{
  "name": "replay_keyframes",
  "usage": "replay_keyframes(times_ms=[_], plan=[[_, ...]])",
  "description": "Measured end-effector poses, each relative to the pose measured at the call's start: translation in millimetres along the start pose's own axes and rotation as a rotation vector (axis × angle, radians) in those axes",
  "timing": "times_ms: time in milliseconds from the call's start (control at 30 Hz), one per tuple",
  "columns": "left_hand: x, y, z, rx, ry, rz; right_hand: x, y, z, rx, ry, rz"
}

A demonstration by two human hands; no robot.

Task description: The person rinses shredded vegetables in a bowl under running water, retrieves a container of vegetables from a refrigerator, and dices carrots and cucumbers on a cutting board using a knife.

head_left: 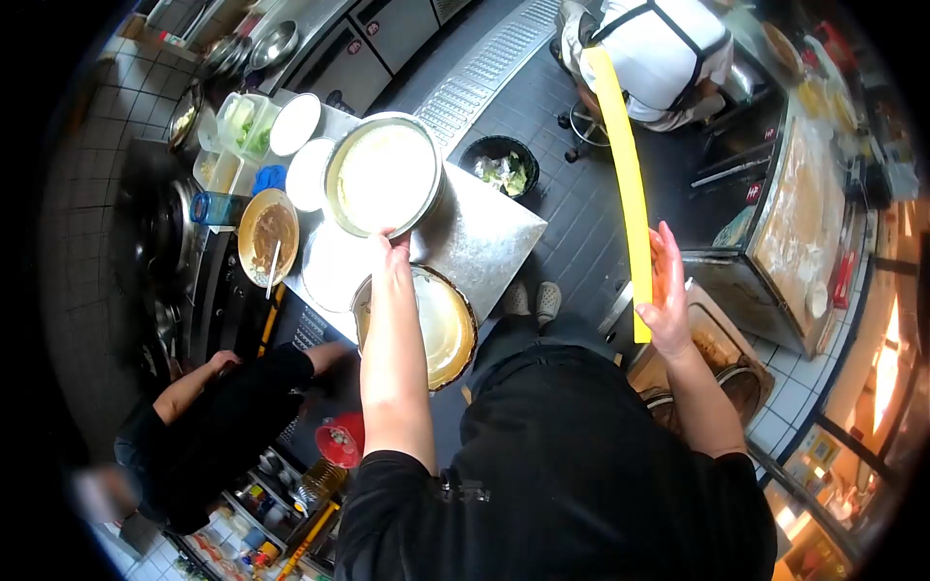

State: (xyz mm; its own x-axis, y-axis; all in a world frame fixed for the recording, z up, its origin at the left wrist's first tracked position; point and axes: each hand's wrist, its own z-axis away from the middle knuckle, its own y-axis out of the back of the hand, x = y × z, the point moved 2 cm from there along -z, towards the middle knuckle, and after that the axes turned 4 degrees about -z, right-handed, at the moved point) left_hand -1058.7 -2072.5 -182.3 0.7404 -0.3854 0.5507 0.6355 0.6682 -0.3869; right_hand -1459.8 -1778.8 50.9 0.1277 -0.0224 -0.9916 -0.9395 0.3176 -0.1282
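Note:
My left hand [392, 250] has its fingers at the near rim of a large round metal pot [386, 176] with pale contents, and it looks closed on the rim. Just below, partly behind my left forearm, a round brown-rimmed pan [450, 334] holds something pale yellow. On the right, my right hand [666, 290] is at the lower end of a long flat yellow strip [625, 165]. Its thumb lies over the strip's edge, while the fingers are fairly straight along its side and partly hidden. The strip reaches up to a seated person's white shirt.
The metal table [494, 228] bears white plates [295, 124], green-filled tubs [254, 126] and a brown bowl [266, 237] with a spoon. Beyond it stands a black bin [499, 165]. A person in black [232, 426] is at lower left, the person in white [659, 53] at upper right.

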Motion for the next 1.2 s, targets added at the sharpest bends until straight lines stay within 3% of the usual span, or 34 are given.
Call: replay_keyframes(times_ms=[367,567,633,700,800,867,967,1033,1200], plan=[[-2.4,-5.9,11.3,0.036,-0.040,-0.010,33.1,-54.7,-94.9,-0.241,-0.075,-0.096],[-13.1,-0.3,23.8,0.044,-0.126,0.033,37.0,-48.3,-186.0,-0.409,-0.072,0.028],[-17.8,-19.3,56.7,0.151,-0.217,0.106,38.4,-33.6,-224.9,-0.469,-0.042,0.110],[-28.3,-56.5,113.3,0.509,-0.190,0.043,46.5,-13.1,-262.8,-0.517,-0.008,0.166],[-82.9,-103.6,157.5,0.375,-0.388,-0.035,43.7,11.9,-325.2,-0.554,0.117,0.323],[-109.2,-186.6,184.5,-0.026,-0.350,-0.185,42.7,23.3,-360.8,-0.558,0.211,0.403],[-138.0,-318.4,202.5,-0.338,-0.329,-0.208,33.0,30.9,-410.5,-0.588,0.359,0.463],[-137.1,-375.3,195.4,-0.362,-0.349,-0.215,24.1,29.5,-437.2,-0.616,0.462,0.485],[-104.8,-428.4,189.2,-0.299,-0.579,-0.203,-0.3,11.4,-480.1,-0.687,0.677,0.451]])
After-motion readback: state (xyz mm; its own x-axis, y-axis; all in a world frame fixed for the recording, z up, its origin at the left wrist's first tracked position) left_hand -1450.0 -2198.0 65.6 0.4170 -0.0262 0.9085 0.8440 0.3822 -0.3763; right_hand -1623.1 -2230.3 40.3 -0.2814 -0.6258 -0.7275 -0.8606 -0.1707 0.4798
